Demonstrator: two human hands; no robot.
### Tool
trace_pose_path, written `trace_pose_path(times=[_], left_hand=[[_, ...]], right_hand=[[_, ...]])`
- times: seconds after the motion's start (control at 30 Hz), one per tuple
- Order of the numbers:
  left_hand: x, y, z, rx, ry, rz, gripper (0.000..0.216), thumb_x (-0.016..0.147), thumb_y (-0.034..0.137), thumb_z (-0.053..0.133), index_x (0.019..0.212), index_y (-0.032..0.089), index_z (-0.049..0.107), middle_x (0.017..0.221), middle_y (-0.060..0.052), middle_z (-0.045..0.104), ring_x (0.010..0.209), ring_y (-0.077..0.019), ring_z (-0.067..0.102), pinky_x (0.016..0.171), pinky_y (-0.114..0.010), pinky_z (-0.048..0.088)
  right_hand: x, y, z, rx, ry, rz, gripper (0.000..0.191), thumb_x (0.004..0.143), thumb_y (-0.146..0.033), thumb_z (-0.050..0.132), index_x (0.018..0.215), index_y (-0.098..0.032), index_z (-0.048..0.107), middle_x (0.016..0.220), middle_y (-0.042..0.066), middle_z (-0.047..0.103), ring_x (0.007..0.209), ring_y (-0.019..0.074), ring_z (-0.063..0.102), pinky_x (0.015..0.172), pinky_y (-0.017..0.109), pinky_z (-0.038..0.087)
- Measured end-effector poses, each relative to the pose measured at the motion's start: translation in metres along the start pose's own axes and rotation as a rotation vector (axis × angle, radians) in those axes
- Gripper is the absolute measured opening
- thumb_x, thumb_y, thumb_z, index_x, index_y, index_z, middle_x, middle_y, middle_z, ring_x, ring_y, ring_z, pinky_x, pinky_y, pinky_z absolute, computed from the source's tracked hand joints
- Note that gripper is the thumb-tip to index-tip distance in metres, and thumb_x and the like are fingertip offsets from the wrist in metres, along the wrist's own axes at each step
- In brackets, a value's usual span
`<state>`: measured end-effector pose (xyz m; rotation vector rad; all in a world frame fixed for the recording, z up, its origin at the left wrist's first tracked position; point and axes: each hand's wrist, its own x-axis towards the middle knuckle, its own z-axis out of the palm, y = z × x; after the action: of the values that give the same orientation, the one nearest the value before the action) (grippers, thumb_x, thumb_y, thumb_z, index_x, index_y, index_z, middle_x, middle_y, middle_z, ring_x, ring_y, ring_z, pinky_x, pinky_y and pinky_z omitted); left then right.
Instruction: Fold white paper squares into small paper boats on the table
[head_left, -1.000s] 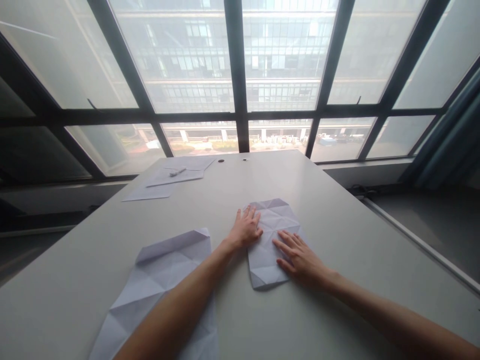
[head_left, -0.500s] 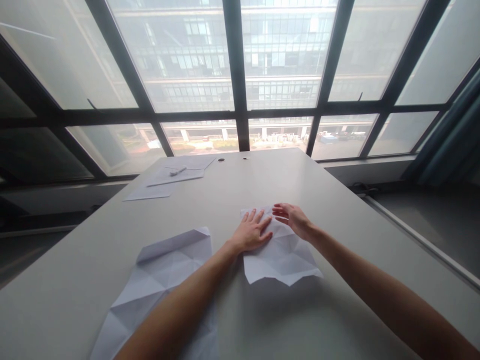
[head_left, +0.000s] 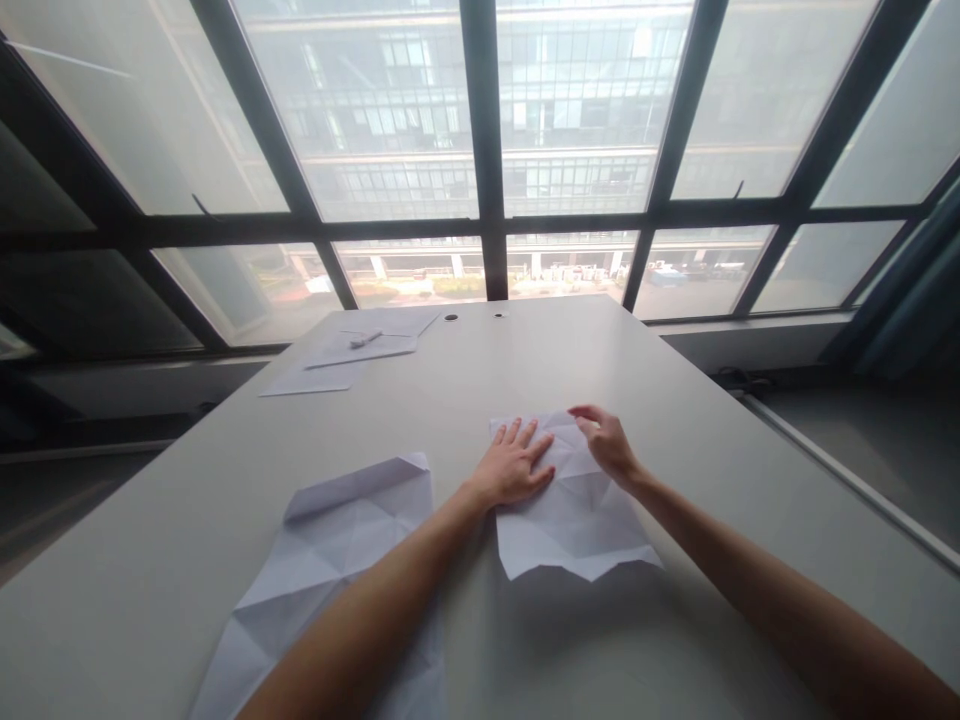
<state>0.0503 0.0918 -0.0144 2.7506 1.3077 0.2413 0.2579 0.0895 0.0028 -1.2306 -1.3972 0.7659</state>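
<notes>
Two hands, one sheet between them, one table.
Left hand (head_left: pixel 517 465): one, laid flat, fingers spread, on the left part of the creased sheet (head_left: pixel 570 530). Right hand (head_left: pixel 606 445): one, fingers curled at that sheet's far right edge; whether it pinches the paper I cannot tell from where I stand. The sheet reaches from under the left hand to the right, its near edge uneven and lifted. Second creased sheet (head_left: pixel 330 545): one, left of the left hand, partly behind the left forearm. Papers (head_left: pixel 322 377): at least two, beyond the left hand, bearing one small pale item (head_left: pixel 366 340). Table (head_left: pixel 562 360): one, white, two holes (head_left: pixel 451 318) beyond both hands.
</notes>
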Motion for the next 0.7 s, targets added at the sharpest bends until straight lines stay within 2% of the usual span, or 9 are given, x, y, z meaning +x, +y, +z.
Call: trace_pose_path(times=[0.07, 0.13, 0.2, 0.3, 0.37, 0.47, 0.57, 0.63, 0.7], left_hand=[[0.000, 0.000, 0.000, -0.003, 0.002, 0.001, 0.065, 0.096, 0.065, 0.033, 0.153, 0.033, 0.034, 0.163, -0.007, 0.023, 0.149, -0.0370, 0.016, 0.119, -0.056, 0.015], [0.000, -0.001, 0.000, 0.003, -0.003, -0.002, 0.064, 0.097, 0.063, 0.035, 0.153, 0.032, 0.034, 0.163, -0.007, 0.023, 0.149, -0.0372, 0.015, 0.118, -0.056, 0.015], [0.001, -0.001, 0.001, 0.017, -0.007, -0.014, 0.063, 0.097, 0.062, 0.036, 0.152, 0.031, 0.035, 0.163, -0.008, 0.022, 0.149, -0.0379, 0.015, 0.118, -0.059, 0.014], [0.002, -0.001, 0.002, 0.035, -0.003, -0.027, 0.062, 0.097, 0.060, 0.038, 0.152, 0.032, 0.035, 0.164, -0.008, 0.021, 0.149, -0.0389, 0.014, 0.115, -0.066, 0.010], [0.003, 0.000, 0.003, 0.037, 0.006, -0.036, 0.061, 0.097, 0.059, 0.038, 0.151, 0.032, 0.036, 0.163, -0.008, 0.022, 0.150, -0.0376, 0.014, 0.115, -0.068, 0.009], [0.003, 0.000, 0.004, 0.041, 0.034, -0.080, 0.059, 0.098, 0.058, 0.037, 0.150, 0.031, 0.037, 0.161, -0.009, 0.029, 0.149, -0.0343, 0.018, 0.116, -0.065, 0.011], [0.003, 0.000, 0.005, 0.041, 0.047, -0.085, 0.059, 0.098, 0.057, 0.037, 0.150, 0.030, 0.038, 0.159, -0.009, 0.033, 0.148, -0.0332, 0.024, 0.117, -0.063, 0.014], [0.003, 0.000, 0.005, 0.036, 0.060, -0.068, 0.057, 0.098, 0.056, 0.037, 0.150, 0.030, 0.038, 0.159, -0.008, 0.033, 0.147, -0.0333, 0.025, 0.117, -0.063, 0.016], [0.002, 0.000, 0.005, 0.033, 0.080, -0.051, 0.056, 0.099, 0.055, 0.037, 0.149, 0.030, 0.038, 0.159, -0.008, 0.034, 0.147, -0.0334, 0.026, 0.117, -0.063, 0.017]], right_hand=[[-0.040, -0.016, 0.005, -0.249, -0.195, -0.234, 0.023, 0.085, -0.023, 0.052, 0.099, -0.021, 0.069, 0.110, 0.010, 0.067, 0.110, 0.0256, 0.059, 0.104, 0.048, 0.045], [-0.079, -0.029, 0.010, -0.428, -0.342, -0.350, 0.030, 0.090, -0.024, 0.050, 0.115, -0.023, 0.067, 0.125, 0.011, 0.063, 0.123, 0.0262, 0.052, 0.109, 0.047, 0.040], [-0.110, -0.035, 0.012, -0.579, -0.493, -0.387, 0.047, 0.089, -0.026, 0.054, 0.135, -0.021, 0.055, 0.144, 0.013, 0.050, 0.137, 0.0289, 0.040, 0.115, 0.048, 0.034], [-0.132, -0.033, 0.015, -0.743, -0.622, -0.357, 0.066, 0.087, -0.029, 0.058, 0.150, -0.020, 0.040, 0.163, 0.013, 0.021, 0.150, 0.0327, 0.016, 0.121, 0.052, 0.019], [-0.135, -0.028, 0.017, -0.793, -0.634, -0.289, 0.071, 0.088, -0.031, 0.058, 0.153, -0.020, 0.033, 0.165, 0.012, 0.012, 0.151, 0.0326, 0.008, 0.122, 0.052, 0.014], [-0.135, -0.026, 0.020, -0.795, -0.635, -0.218, 0.071, 0.088, -0.034, 0.058, 0.153, -0.019, 0.034, 0.164, 0.013, 0.015, 0.151, 0.0329, 0.009, 0.122, 0.053, 0.013], [-0.128, -0.029, 0.018, -0.736, -0.590, -0.197, 0.056, 0.091, -0.036, 0.056, 0.145, -0.021, 0.049, 0.160, 0.013, 0.030, 0.148, 0.0321, 0.024, 0.120, 0.052, 0.022], [-0.116, -0.029, 0.011, -0.686, -0.505, -0.201, 0.039, 0.095, -0.034, 0.049, 0.131, -0.022, 0.062, 0.150, 0.011, 0.047, 0.140, 0.0278, 0.041, 0.116, 0.046, 0.033], [-0.098, -0.025, 0.002, -0.680, -0.386, -0.239, 0.037, 0.098, -0.028, 0.043, 0.127, -0.021, 0.064, 0.144, 0.010, 0.054, 0.135, 0.0231, 0.047, 0.114, 0.040, 0.037]])
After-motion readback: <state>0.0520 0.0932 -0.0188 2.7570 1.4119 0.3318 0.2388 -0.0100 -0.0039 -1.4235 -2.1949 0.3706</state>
